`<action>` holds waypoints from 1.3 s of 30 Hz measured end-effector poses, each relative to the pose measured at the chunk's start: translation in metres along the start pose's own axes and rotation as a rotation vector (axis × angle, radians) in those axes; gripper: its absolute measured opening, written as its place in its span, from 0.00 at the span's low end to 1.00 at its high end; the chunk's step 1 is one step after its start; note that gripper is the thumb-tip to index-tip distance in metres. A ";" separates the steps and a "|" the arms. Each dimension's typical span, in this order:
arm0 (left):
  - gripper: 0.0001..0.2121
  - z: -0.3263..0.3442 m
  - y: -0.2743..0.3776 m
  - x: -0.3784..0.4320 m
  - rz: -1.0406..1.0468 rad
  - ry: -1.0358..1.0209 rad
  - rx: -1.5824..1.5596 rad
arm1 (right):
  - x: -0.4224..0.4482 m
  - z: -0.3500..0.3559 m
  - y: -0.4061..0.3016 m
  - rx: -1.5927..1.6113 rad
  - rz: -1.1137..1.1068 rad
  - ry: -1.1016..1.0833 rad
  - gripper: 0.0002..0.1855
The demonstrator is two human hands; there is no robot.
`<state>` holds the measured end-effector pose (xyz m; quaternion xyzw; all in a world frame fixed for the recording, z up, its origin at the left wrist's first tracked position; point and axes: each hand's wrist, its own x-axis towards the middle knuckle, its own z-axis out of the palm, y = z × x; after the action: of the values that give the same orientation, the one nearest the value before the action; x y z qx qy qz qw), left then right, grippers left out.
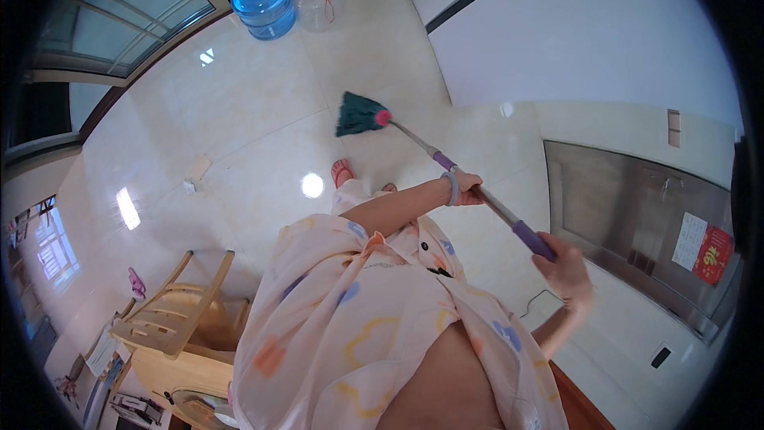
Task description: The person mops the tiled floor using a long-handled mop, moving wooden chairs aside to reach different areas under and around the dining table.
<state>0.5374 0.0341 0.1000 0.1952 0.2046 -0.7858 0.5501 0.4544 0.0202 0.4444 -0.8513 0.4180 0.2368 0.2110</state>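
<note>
A mop with a metal pole [500, 206] runs diagonally before me. Its dark green head [360, 114] lies on the pale tiled floor [256, 101], fanned out from a pink collar [382, 118]. My left hand [465, 189], with a grey band at the wrist, is closed around the middle of the pole. Higher up, my right hand [564, 269] grips the end of the purple handle [533, 240]. My sandalled foot [342, 172] is close to the mop head; the other foot is mostly hidden by my left arm.
A blue water jug [264, 6] with a pump and a clear plastic bottle [319, 3] stand at the far wall. Left are a wooden chair [179, 310], a pink slipper [136, 283] and a beige scrap [202, 167]. A white cabinet [537, 54] and metal door [603, 203] stand right.
</note>
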 end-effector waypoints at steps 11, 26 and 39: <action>0.09 -0.043 0.047 0.012 0.236 0.202 0.105 | 0.059 0.023 -0.044 -0.174 -0.194 -0.086 0.13; 0.08 -0.233 0.132 -0.122 0.529 0.731 -0.104 | 0.203 0.122 -0.091 0.035 -0.625 -0.467 0.19; 0.04 -0.028 0.140 0.025 0.174 0.073 -0.351 | 0.206 -0.045 0.034 -0.029 -0.255 -0.207 0.20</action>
<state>0.6637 -0.0133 0.0481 0.1415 0.3408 -0.6800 0.6336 0.5478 -0.1507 0.3555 -0.8714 0.2793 0.3003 0.2691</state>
